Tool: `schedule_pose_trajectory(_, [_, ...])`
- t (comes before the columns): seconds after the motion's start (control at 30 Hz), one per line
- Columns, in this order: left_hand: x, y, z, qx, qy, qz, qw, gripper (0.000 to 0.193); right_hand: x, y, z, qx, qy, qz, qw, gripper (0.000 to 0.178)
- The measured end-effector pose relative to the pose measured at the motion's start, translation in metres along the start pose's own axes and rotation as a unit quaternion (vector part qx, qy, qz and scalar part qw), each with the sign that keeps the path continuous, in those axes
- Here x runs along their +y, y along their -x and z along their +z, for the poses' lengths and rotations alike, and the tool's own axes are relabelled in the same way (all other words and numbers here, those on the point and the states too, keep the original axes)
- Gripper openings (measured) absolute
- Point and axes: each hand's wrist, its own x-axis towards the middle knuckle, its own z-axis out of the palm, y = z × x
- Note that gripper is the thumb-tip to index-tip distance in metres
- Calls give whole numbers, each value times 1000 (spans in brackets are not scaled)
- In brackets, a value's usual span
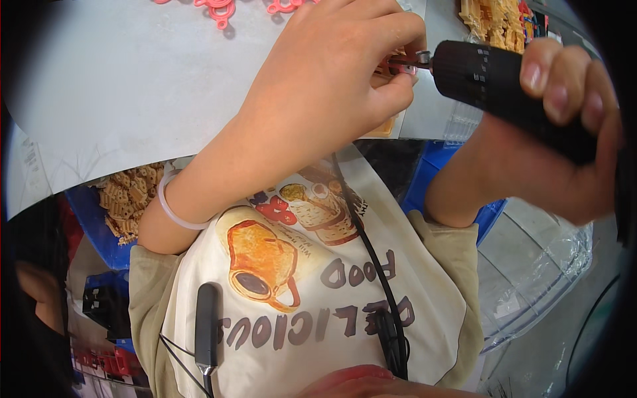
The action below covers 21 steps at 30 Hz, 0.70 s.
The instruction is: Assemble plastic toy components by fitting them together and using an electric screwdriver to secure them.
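Above the near edge of the white table (152, 86), my left hand (325, 73) is closed, pinching a small pink-and-tan plastic piece (402, 66) between thumb and fingers. Most of that piece is hidden by the fingers. From the right, my right hand (577, 172) grips a black electric screwdriver (488, 74), held nearly level. Its metal tip points left and reaches the piece at my left fingertips; whether it touches a screw cannot be seen. A tan flat part (383, 127) shows beneath my left hand.
Pink ringed plastic parts (219, 10) lie on the table's far side. Tan parts (492, 23) are heaped at the far right. A blue bin (99, 229) of tan pieces stands left, below the table. A black cable (361, 229) hangs before my shirt. Clear plastic sheeting (537, 265) lies right.
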Motion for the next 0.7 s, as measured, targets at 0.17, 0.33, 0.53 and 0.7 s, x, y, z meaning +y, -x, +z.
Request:
schedule_pose_trajectory(0.17, [0,-4,-6,-13,-41,-2,999,28,-13,-5,-13,-10,-36,-28,999,22])
schedule_pose_trajectory(0.33, [19,-4,-19,-68,-136,61,986,67,-37,7,-41,35,29,-73,996,23])
schedule_pose_trajectory(0.53, [38,3,-43,-104,-291,38,950,49,-28,23,-53,72,42,-100,992,39])
schedule_pose_trajectory(0.7, [37,-22,-195,254,-351,-153,888,88,-25,34,-74,100,34,-84,991,42])
